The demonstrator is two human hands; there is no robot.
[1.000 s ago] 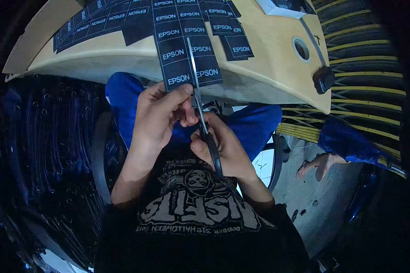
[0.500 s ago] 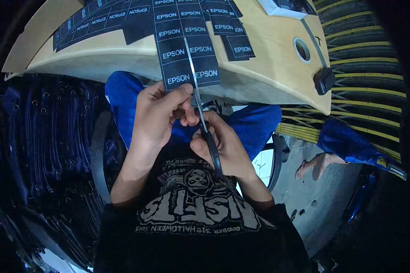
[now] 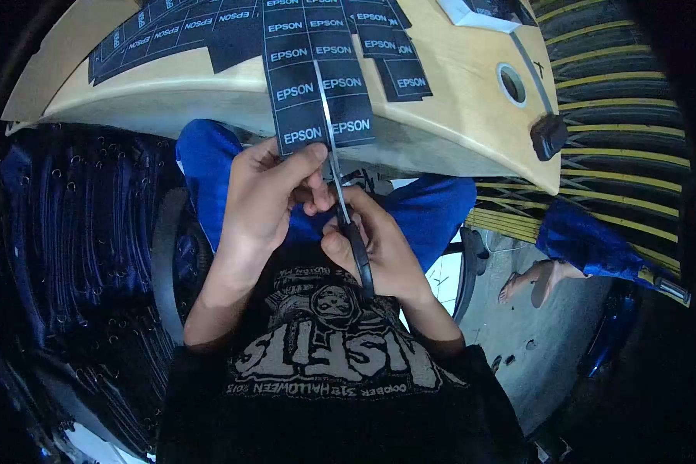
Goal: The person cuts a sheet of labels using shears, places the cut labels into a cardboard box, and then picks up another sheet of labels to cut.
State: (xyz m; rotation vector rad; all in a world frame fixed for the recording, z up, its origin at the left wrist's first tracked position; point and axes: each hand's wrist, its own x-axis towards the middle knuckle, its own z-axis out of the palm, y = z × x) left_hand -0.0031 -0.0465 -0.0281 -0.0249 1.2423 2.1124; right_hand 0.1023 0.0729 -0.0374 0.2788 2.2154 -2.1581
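Observation:
A dark sheet [image 3: 294, 89] printed with rows of EPSON labels hangs over the near edge of the wooden table. My left hand [image 3: 267, 189] pinches its lower edge between thumb and fingers. Scissors [image 3: 351, 236] with black handles are gripped in my right hand [image 3: 383, 247], close beside my left hand. Their long blade points up along the line between the two label columns, reaching past the two lowest rows. The fingers inside the handles are partly hidden.
More EPSON pieces [image 3: 406, 77] lie on the wooden table [image 3: 472, 100], near a round hole and a black object [image 3: 549, 138]. Dark blue straps with rings [image 3: 93, 224] hang at the left. Another person's foot [image 3: 518, 284] shows at the right.
The view has shifted very slightly. Both hands, the scissors and the sheet hold nearly the same positions; the other person's foot has moved slightly.

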